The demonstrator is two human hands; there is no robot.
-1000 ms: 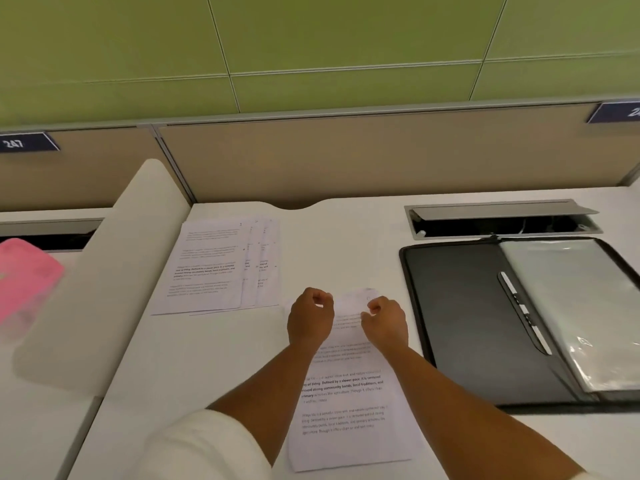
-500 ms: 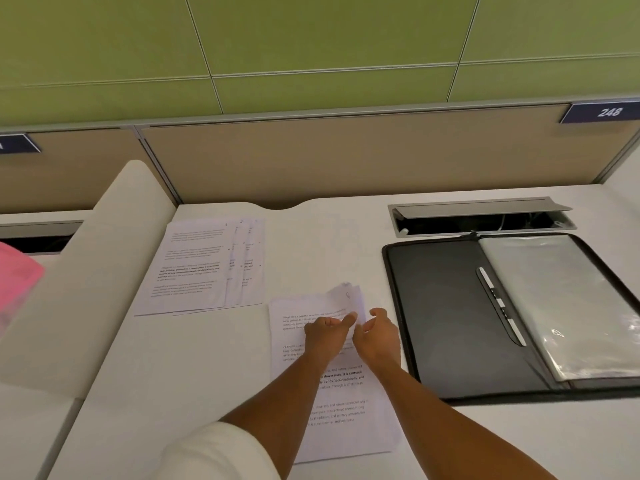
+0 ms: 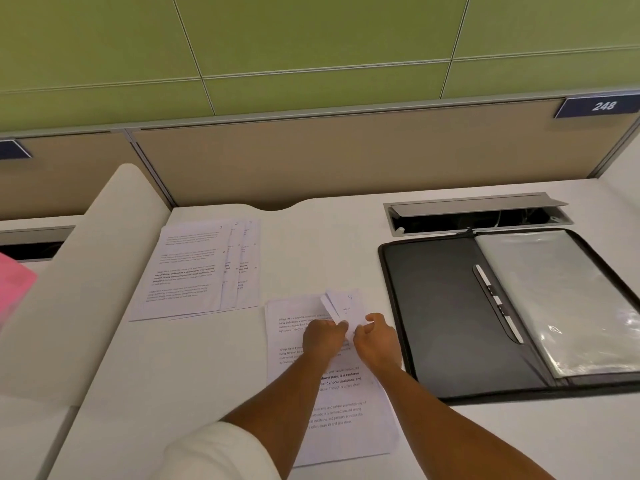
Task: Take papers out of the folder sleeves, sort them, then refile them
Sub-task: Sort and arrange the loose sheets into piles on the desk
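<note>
A white counter (image 3: 207, 375) meets a tan partition (image 3: 311, 161) under green wall panels (image 3: 311, 36). The left hand (image 3: 323, 337) pinches a curled paper corner (image 3: 334, 308); the right hand (image 3: 377, 342) grips the sheets' (image 3: 332, 427) edge.

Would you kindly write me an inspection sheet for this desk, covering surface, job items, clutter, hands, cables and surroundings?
Surface: white desk, with a curved white divider on its left side.
Job's things: near stack of papers under both hands, its top right corner lifted; fanned stack of papers further back left; black folder lying open at right, clear sleeves on its right half.
Clutter: pink object at the left edge, beyond the divider.
Hands: left hand pinches the lifted corner; right hand is curled at the same corner, grip unclear.
Cables: dark shapes inside the open cable hatch, too dim to identify.
Surroundings: tan partition, green wall panels, sign 248.
</note>
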